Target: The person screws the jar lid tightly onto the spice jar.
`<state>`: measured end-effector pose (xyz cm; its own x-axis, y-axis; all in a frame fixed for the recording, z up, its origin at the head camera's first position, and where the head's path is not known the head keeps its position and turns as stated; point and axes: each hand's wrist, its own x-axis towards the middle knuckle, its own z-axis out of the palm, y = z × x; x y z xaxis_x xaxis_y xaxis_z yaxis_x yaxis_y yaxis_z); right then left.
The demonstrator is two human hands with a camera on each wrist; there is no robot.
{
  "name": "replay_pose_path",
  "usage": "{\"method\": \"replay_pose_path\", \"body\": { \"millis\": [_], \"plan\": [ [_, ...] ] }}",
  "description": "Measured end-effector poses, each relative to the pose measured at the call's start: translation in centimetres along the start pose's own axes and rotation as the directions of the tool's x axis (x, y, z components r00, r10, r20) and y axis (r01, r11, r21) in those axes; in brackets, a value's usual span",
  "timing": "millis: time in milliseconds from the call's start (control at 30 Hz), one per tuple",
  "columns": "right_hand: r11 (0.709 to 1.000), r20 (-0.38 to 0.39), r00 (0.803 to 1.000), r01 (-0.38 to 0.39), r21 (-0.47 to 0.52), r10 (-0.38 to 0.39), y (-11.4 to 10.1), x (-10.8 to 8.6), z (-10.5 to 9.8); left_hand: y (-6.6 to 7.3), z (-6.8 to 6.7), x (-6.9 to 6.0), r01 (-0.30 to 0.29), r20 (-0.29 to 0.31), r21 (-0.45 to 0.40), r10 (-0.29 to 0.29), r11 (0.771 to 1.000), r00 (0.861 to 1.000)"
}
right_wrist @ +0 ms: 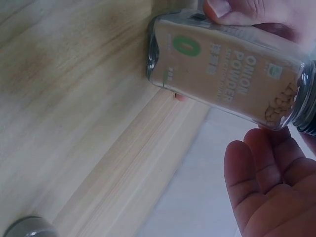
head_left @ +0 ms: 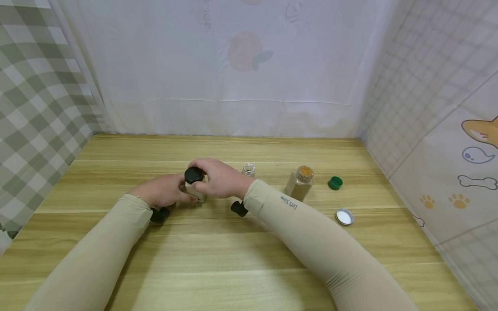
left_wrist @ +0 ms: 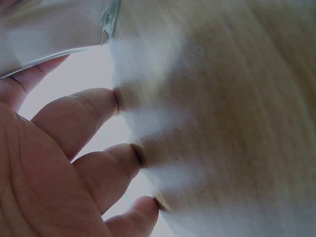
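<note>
A square glass jar (right_wrist: 212, 69) labelled onion powder, with a black cap (head_left: 193, 174), stands between my two hands. My left hand (head_left: 167, 190) grips it low on its left side with thumb and index finger. In the left wrist view, this hand's other fingers (left_wrist: 98, 173) touch the tabletop below the jar. My right hand (head_left: 221, 177) holds the jar's top, fingers at the cap and thumb across the upper glass. Its curled fingers (right_wrist: 261, 168) show beside the neck in the right wrist view. What the hidden fingertips touch cannot be seen.
Behind my right wrist stands an uncapped clear glass bottle (head_left: 248, 169), partly hidden. Further right is an open jar (head_left: 298, 185) of orange-brown powder. A green cap (head_left: 335, 183) and a silver lid (head_left: 344, 217) lie on the wooden table (head_left: 218, 268). Fabric walls enclose the back and sides.
</note>
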<state>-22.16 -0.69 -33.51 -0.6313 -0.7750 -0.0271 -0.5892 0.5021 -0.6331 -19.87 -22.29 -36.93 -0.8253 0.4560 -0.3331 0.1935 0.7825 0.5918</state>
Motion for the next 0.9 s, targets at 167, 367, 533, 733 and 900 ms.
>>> {"method": "replay_pose_path", "body": {
  "millis": [167,367,533,733,900],
  "plan": [
    [1.000,-0.015,1.000,-0.028,-0.002,0.028,-0.04,0.12,0.17,0.00,-0.02,0.00,-0.005,-0.001,-0.003,0.005,1.000,1.000],
    [0.999,-0.004,0.999,-0.039,0.020,0.039,-0.04,0.04,0.17,-0.02,0.03,-0.04,-0.009,-0.008,0.004,0.009,1.000,1.000],
    [1.000,0.002,1.000,-0.001,0.009,0.001,0.02,-0.11,0.09,0.02,0.04,-0.06,-0.012,-0.004,-0.003,0.012,1.000,1.000],
    [1.000,-0.013,1.000,-0.005,-0.018,0.005,-0.05,-0.10,0.22,0.01,0.04,-0.03,-0.010,-0.009,-0.006,0.010,1.000,1.000],
    [0.999,-0.024,0.999,-0.033,-0.005,0.033,0.05,0.03,0.44,-0.12,0.10,0.02,-0.014,-0.015,0.004,0.014,1.000,1.000]
  ]
}}
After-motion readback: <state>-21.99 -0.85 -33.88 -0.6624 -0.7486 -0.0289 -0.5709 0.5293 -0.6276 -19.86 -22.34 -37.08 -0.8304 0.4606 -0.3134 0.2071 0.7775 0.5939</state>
